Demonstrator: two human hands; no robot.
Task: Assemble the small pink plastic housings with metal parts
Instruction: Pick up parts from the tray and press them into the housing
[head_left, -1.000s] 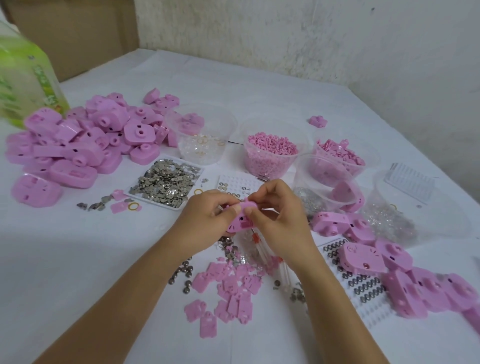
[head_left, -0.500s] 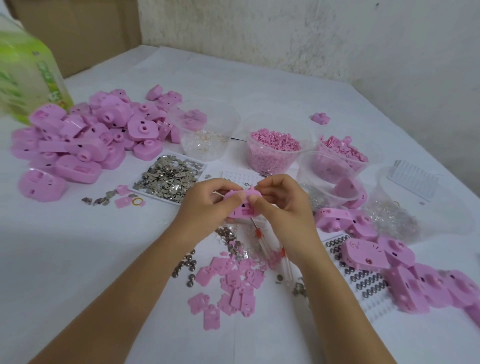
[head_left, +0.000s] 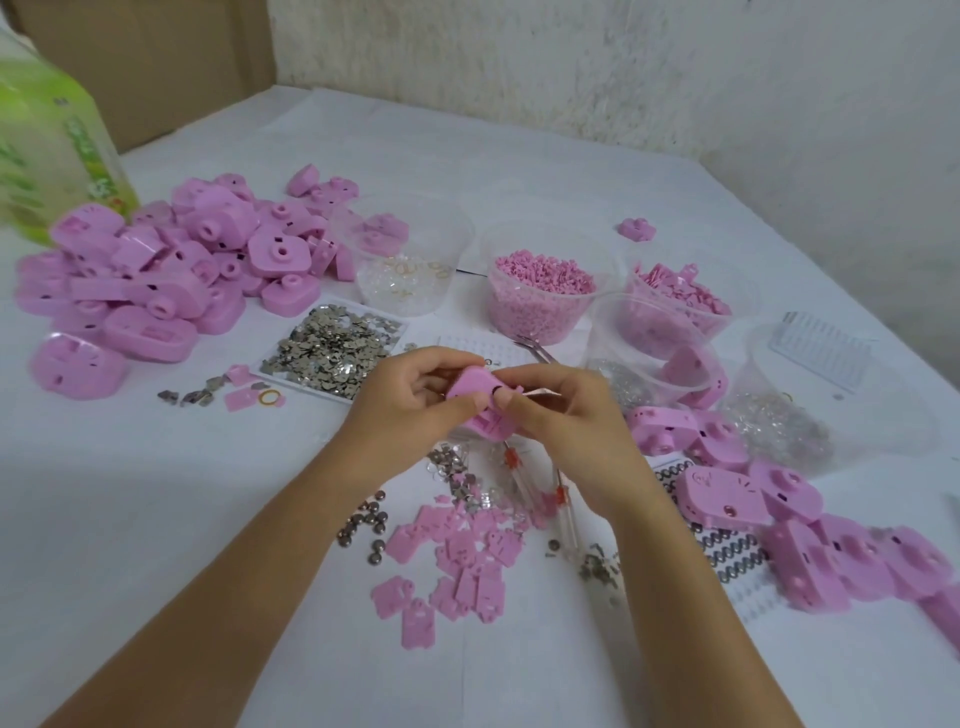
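The pink housing (head_left: 475, 392) was held above the white table (head_left: 156, 493), near the centre of the view, between both hands. The left hand (head_left: 405, 415) gripped it from the 9 o'clock side, with its fingers curled behind the part and its thumb pressed on the near face. The right hand (head_left: 571, 426) pinched the 3 o'clock edge between thumb and forefinger, and its other fingers were curled close. Whether a metal part sat in the housing could not be told.

Reference positions, taken from the held housing:
- 10 o'clock: heap of pink housings (head_left: 171, 270), loosely piled.
- 10 o'clock, nearer: tray of metal parts (head_left: 332, 351), just beside the left hand.
- 12 o'clock: clear cup (head_left: 410, 260) with transparent bits.
- 1 o'clock: cup of pink granules (head_left: 543, 291), with tweezers (head_left: 535, 348) lying beside its base.
- 2 o'clock: cup of pink pieces (head_left: 680, 301).
- 4 o'clock: second group of housings (head_left: 779, 519), resting partly on a spring tray (head_left: 727, 556).
- 6 o'clock: flat pink plates (head_left: 462, 561), scattered.
- 7 o'clock: round metal domes (head_left: 363, 525).
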